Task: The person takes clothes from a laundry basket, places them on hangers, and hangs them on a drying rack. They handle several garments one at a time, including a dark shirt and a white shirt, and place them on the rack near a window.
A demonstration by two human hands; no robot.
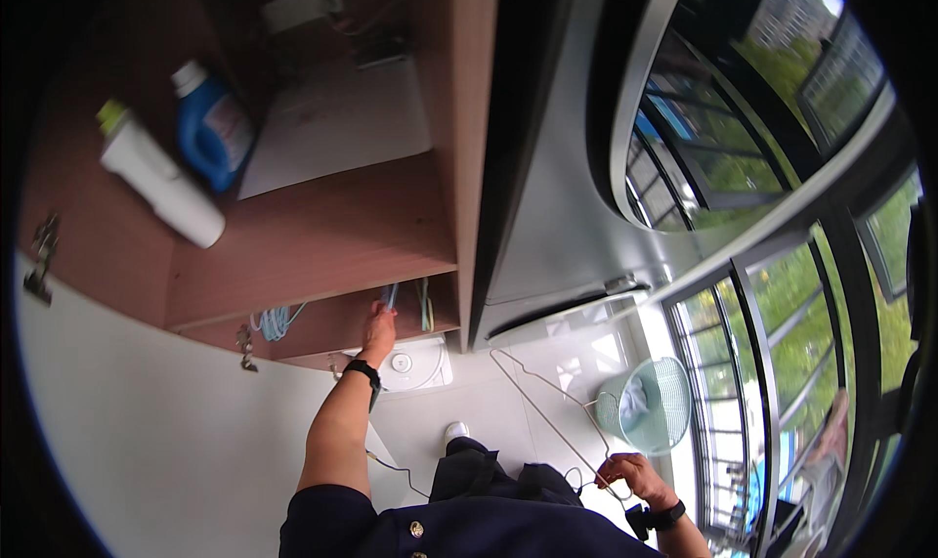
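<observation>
My left hand [379, 329] reaches into the low shelf compartment of a wooden cabinet [315, 221]. Its fingers meet the lower end of some thin bluish hangers [392, 294]; blur hides whether they close on them. Just right of it in the same compartment stand pale green and yellowish hangers [426, 303]. A bundle of light blue hangers [274, 323] lies to its left. Down at the right, my right hand [632, 477] grips one end of a thin coppery clothes hanger [538, 419]. That hanger slants up and left over the floor.
A blue detergent bottle [212, 133] and a white bottle [161, 180] stand on the upper shelf. A grey front-loading washing machine [557, 191] adjoins the cabinet. On the tiles is a green laundry basket [663, 411] holding cloth. A white round-topped device [410, 364] sits below the cabinet. Windows line the right.
</observation>
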